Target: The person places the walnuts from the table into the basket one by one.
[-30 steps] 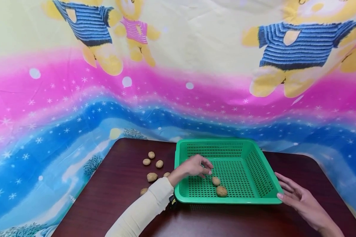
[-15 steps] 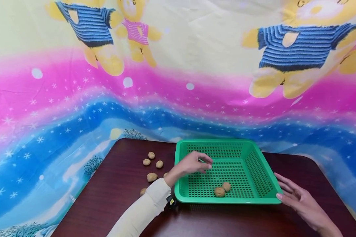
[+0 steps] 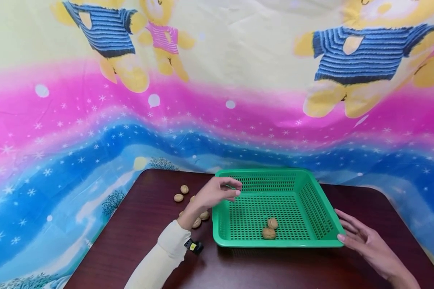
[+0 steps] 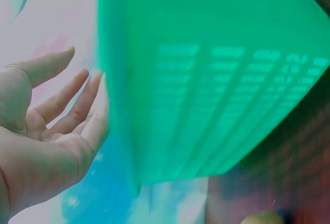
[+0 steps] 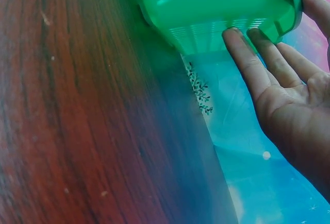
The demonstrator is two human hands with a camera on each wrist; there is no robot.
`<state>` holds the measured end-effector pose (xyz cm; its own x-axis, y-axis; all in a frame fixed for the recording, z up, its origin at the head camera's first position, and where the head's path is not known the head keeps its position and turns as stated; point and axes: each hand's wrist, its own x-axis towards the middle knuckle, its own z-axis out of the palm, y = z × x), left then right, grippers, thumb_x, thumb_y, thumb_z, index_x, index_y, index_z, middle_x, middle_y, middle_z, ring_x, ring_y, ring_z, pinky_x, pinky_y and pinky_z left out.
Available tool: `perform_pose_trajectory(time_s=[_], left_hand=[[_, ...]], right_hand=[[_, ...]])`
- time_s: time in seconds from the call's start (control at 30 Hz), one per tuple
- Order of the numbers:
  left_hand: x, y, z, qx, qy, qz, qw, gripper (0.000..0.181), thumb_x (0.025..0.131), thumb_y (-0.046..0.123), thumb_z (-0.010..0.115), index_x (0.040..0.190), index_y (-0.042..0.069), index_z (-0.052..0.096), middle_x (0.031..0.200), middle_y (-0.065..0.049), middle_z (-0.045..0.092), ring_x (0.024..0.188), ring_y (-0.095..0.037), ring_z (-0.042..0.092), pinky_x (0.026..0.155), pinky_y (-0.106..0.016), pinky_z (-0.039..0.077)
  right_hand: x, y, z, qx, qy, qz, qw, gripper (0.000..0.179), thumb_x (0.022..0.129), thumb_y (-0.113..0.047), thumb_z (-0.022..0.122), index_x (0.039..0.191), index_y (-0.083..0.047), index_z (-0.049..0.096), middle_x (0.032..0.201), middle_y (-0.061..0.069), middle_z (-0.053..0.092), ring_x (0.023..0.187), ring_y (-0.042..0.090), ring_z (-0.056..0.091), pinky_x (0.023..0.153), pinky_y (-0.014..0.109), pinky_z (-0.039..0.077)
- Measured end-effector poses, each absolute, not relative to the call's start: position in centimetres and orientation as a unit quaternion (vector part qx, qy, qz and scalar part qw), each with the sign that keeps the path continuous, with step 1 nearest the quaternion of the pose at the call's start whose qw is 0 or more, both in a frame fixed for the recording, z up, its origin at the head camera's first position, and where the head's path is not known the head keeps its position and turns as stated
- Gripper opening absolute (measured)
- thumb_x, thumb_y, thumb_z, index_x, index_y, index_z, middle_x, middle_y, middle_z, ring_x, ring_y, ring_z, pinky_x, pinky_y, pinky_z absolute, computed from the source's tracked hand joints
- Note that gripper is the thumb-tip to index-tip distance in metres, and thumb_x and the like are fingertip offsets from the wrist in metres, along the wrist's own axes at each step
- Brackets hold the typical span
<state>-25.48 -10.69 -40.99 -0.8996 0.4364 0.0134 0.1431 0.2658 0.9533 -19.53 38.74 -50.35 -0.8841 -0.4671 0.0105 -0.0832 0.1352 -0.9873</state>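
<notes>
My left hand [image 3: 217, 192] is over the left rim of the green plastic basket [image 3: 278, 244], its fingers loosely bent and holding nothing. In the left wrist view, that hand [image 4: 56, 116] shows its palm beside the basket's outer wall [image 4: 170, 23]. Two walnuts, one of them a larger walnut [image 3: 269, 233], lie against each other on the basket floor near the front. At the basket's right front corner, my right hand [image 3: 369, 245] rests its thumb and extended fingers on the outside. The right wrist view shows those fingers [image 5: 247, 62] against the perforated wall.
Several walnuts lie on the dark wooden table [image 3: 130, 241] left of the basket, including one walnut [image 3: 184, 189] at the back; my left wrist partly hides others. A small black device [image 3: 193, 246] sits at the left cuff. A cartoon-bear cloth [image 3: 217, 132] hangs behind the table.
My left hand has drawn back up and left from inside the basket to its left rim. The smaller walnut rolled toward the front right, beside the larger one. My right hand stays put.
</notes>
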Motion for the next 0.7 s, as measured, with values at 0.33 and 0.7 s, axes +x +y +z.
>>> perform_pose_trajectory(time_s=[0.33, 0.7], left_hand=[[-24.1, -15.7, -40.9, 0.151, 0.781, 0.599, 0.089, 0.044, 0.105, 0.017, 0.072, 0.144, -0.002, 0.064, 0.144, -0.026, 0.066, 0.126, -0.037, 0.071, 0.1, -0.046, 0.063], [-22.6, -20.9, -44.0, 0.072, 0.8, 0.592, 0.068, 0.04, 0.104, 0.02, 0.074, 0.14, 0.004, 0.069, 0.144, -0.023, 0.067, 0.128, -0.04, 0.07, 0.1, -0.048, 0.062]], right_hand=[[-19.4, 38.5, -50.0, -0.171, 0.756, -0.613, 0.153, 0.071, 0.115, -0.004, 0.044, 0.175, -0.013, 0.007, 0.147, -0.035, 0.054, 0.13, -0.015, 0.056, 0.095, 0.025, 0.061], [-19.5, 38.5, -50.0, -0.173, 0.747, -0.621, 0.163, 0.071, 0.115, -0.005, 0.043, 0.175, -0.017, 0.007, 0.148, -0.033, 0.055, 0.13, -0.015, 0.057, 0.095, 0.026, 0.061]])
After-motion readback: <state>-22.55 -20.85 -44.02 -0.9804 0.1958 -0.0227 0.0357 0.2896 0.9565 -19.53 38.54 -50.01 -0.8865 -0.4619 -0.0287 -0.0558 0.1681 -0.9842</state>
